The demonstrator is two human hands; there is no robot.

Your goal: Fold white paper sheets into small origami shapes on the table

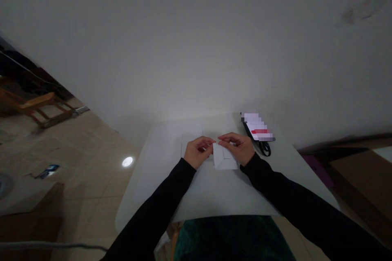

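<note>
A small folded white paper [225, 161] lies over the white table, between my two hands. My left hand [198, 151] pinches the paper's upper left corner, thumb and fingers pressed together. On the other side my right hand [238, 147] grips the upper edge, its thumb and index finger at the fold. The fingertips of both hands are close together near the top of the paper. Flat white sheets [167, 142] rest on the table to the left of my left hand, partly hard to tell from the tabletop.
A phone with a lit screen [259, 127] lies at the table's back right, a black cable loop [265, 148] beside it. The white table [220, 204] stands against a wall. A wooden chair [45, 104] is far left, a brown box [364, 175] right.
</note>
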